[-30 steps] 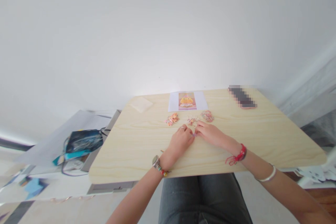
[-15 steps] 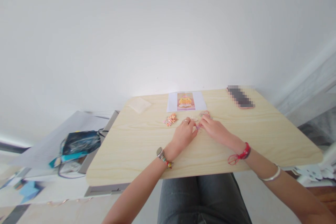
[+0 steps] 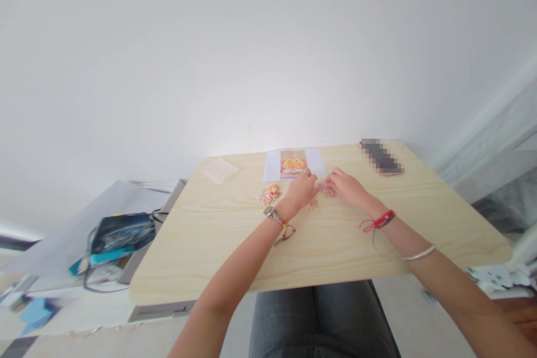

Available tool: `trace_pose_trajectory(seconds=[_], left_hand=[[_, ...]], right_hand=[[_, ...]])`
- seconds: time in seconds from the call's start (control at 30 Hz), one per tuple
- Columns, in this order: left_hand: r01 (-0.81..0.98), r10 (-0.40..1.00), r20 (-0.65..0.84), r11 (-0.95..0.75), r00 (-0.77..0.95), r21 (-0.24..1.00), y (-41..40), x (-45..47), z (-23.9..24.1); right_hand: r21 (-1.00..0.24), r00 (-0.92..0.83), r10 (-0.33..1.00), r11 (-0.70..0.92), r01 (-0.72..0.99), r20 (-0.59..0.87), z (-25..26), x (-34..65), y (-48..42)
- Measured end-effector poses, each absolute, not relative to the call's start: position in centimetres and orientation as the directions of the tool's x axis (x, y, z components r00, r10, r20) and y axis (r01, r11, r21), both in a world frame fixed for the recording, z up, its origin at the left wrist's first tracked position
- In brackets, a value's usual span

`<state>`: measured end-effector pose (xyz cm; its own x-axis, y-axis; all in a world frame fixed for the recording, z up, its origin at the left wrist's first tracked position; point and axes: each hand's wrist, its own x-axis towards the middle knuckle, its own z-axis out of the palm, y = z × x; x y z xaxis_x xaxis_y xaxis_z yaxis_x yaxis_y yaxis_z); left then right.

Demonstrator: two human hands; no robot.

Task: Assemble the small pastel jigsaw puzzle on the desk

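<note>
Small loose pieces, which look like jigsaw pieces, lie in groups on the wooden table. My left hand [image 3: 302, 189], with a ring and a watch, reaches over to the left side of the pink-purple pile [image 3: 327, 188]. Its fingers are curled, and their tips are too small to show what they pinch. At the right side of that pile, my right hand [image 3: 346, 185] has its fingertips bent together on the pieces. A few scattered pink pieces [image 3: 312, 205] lie just below my left hand. Left of it sits an orange pile [image 3: 271, 194].
Behind the piles lies a white sheet [image 3: 272, 166] with a printed yellow figure. A pale, flat packet [image 3: 221, 170] is at the back left and a phone [image 3: 381, 158] at the back right. Left of the table [image 3: 201, 257] stands a dark bag [image 3: 122, 232].
Both hands have moved away from me, from the scattered pieces up to the pink-purple pile. They are a little farther apart, and the scattered pieces now show more.
</note>
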<state>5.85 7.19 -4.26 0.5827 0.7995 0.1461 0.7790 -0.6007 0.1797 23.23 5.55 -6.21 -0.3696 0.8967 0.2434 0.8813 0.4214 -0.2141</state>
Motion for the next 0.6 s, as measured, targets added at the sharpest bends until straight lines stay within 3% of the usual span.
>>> trace_pose_trajectory(seconds=[0.13,0.33,0.6], left_hand=[[0.826,0.843,0.195,-0.533,0.501,0.182,6.4,2.6,-3.8],[0.865,0.888,0.127,-0.459,0.442,0.203,4.4,-0.8,-4.3],[0.851,0.886,0.138,-0.464,0.443,0.247,3.8,-0.5,-4.9]], right_hand=[[-0.198,-0.343,0.905,0.395,0.897,0.252,-5.6,22.5,4.2],[-0.238,-0.461,0.866,0.497,0.834,0.192,-5.5,20.2,2.8],[-0.128,-0.353,0.932,0.362,0.924,0.082,-5.3,17.9,4.6]])
